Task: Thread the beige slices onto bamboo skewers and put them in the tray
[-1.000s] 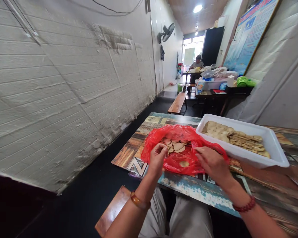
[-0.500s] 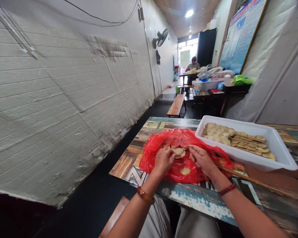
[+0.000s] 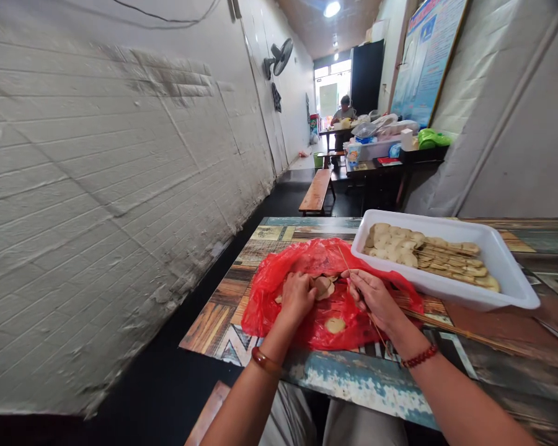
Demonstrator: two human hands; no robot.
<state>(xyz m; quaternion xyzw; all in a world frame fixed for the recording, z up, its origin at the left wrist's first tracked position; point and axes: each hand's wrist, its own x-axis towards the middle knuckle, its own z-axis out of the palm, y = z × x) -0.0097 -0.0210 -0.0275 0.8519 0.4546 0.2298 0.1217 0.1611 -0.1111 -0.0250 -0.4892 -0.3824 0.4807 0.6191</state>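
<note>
Slices (image 3: 324, 288), thin and tan, sit in the red bag (image 3: 267, 294), lower centre of frame. Left hand (image 3: 299, 296) curled over them; can't tell if it's gripping any. Right hand (image 3: 372, 297) nearly closed, thin stick (image 3: 344, 259) pinched in fingers. White tub (image 3: 428, 282), lower right, holds stacked slices (image 3: 395, 241). Table (image 3: 214, 310) edge runs just below bag; tub wall bounds its right.

Right of and beyond the right hand (image 3: 369, 296), the white tub (image 3: 506, 263) bars low passage. Left of the left hand (image 3: 299, 295), past the red bag (image 3: 261, 303), the tabletop (image 3: 214, 314) lies open.
</note>
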